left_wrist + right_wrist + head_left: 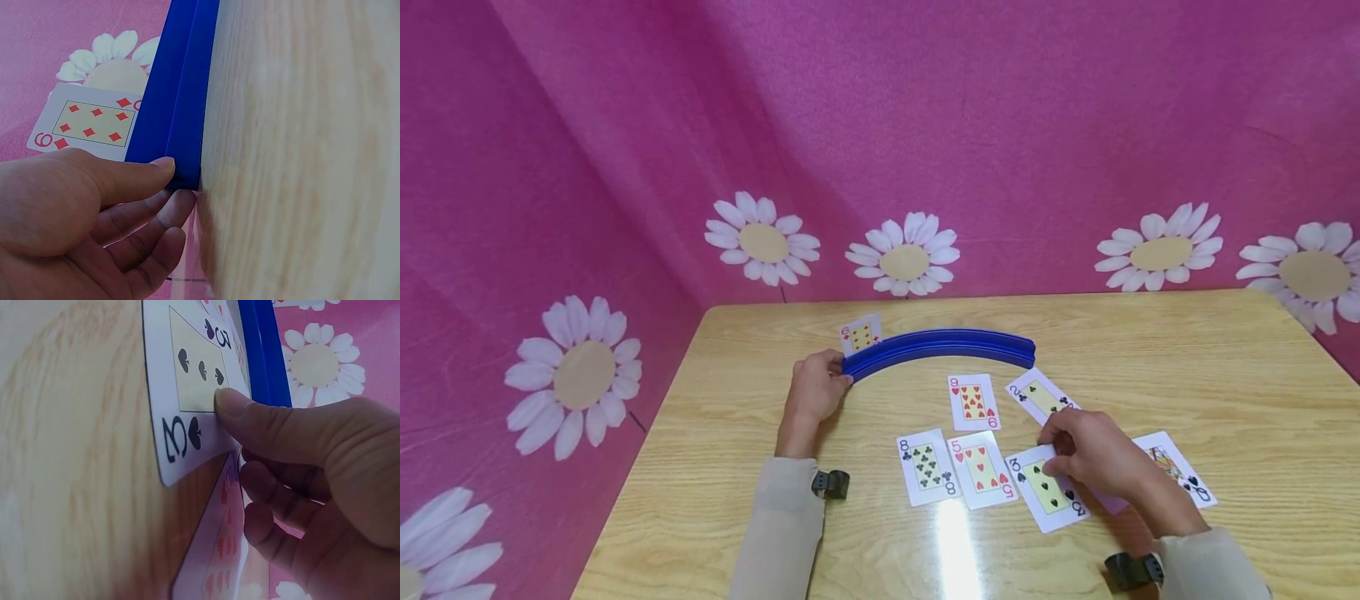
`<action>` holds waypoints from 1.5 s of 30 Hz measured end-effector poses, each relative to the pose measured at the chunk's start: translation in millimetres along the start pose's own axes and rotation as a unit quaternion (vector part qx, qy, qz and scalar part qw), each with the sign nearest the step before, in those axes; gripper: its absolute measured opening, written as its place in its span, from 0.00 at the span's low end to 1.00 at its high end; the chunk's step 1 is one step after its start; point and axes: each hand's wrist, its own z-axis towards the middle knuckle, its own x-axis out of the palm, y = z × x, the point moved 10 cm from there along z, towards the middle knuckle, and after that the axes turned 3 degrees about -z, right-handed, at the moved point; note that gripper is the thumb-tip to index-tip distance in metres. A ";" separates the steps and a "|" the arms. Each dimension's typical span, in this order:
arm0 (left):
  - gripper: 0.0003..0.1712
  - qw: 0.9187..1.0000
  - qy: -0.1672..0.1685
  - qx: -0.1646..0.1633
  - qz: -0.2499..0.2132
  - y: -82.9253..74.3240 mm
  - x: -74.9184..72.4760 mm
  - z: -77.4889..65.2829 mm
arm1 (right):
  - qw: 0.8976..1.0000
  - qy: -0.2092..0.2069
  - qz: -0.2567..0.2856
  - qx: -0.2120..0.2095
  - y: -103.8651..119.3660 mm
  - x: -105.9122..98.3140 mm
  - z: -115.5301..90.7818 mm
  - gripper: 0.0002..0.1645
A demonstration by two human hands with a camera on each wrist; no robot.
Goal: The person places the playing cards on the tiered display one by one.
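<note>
A curved blue card holder (pixel 940 343) lies toward the back of the table. My left hand (pixel 816 387) grips its left end, thumb on top and fingers at the end. At that end the six of diamonds (pixel 94 122) stands upright in the holder. My right hand (pixel 1097 454) pinches the three of spades (pixel 187 381), thumb on its face and fingers behind it. That card's near corner is raised off the table. A red-suited card (pixel 215 556), partly hidden, lies beneath the right hand.
Face up on the wooden table (pixel 715 517) lie the nine of hearts (pixel 973 403), eight of clubs (pixel 927 467), five of hearts (pixel 982 468), two of clubs (pixel 1037 397) and a queen of spades (pixel 1180 471). A pink flowered cloth (pixel 925 125) hangs behind.
</note>
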 end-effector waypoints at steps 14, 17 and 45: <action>0.19 1.000 0.004 0.000 -0.007 1.1 0.4 -0.6 | 1.000 -0.002 0.027 0.000 0.0 -7.6 -2.5 0.13; 0.19 1.000 0.005 0.001 -0.007 0.1 0.1 -0.7 | 1.000 -0.005 0.028 -0.001 -0.2 -11.4 -2.7 0.13; 0.19 1.000 0.003 0.004 -0.002 -0.6 0.2 -0.9 | 0.993 -0.069 0.085 -0.044 14.0 -52.6 -0.3 0.12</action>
